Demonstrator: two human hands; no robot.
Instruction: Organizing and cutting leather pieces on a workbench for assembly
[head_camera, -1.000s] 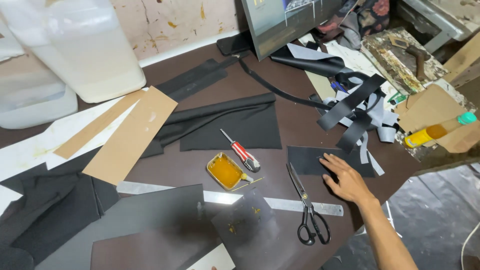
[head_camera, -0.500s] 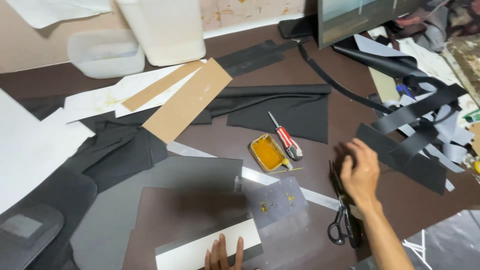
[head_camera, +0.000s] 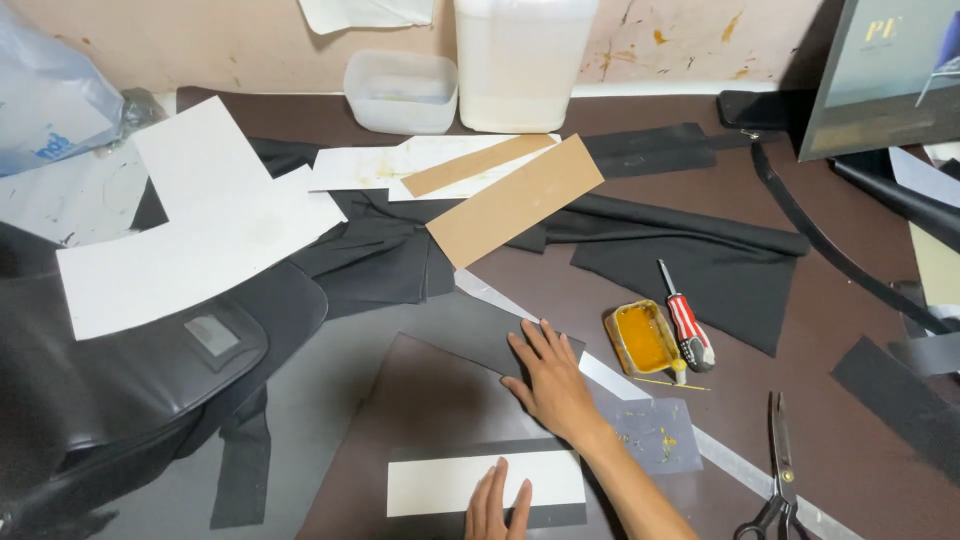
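My right hand (head_camera: 550, 385) lies flat, fingers spread, on the top right edge of a dark brown sheet (head_camera: 420, 420) that rests on a grey sheet (head_camera: 330, 400). At the bottom edge, my left hand (head_camera: 497, 505) shows only its fingers, which press on a white strip (head_camera: 440, 482) lying on a black strip across the brown sheet. Neither hand grips anything. A metal ruler (head_camera: 740, 465) runs diagonally under my right forearm, over a small transparent sheet (head_camera: 665, 430).
Scissors (head_camera: 778, 470) lie at the lower right. A yellow tin (head_camera: 642, 338) and a red-and-white screwdriver (head_camera: 684, 320) sit right of my hand. Black fabric (head_camera: 700, 260), a cardboard strip (head_camera: 515, 200), white paper (head_camera: 200, 240), a black bag (head_camera: 120, 380), a tub (head_camera: 400, 90) and a jug (head_camera: 520, 60) lie beyond.
The view has swung left. My right hand has left the spot beside the scissors and settled on the brown sheet. My left hand has come onto the white strip.
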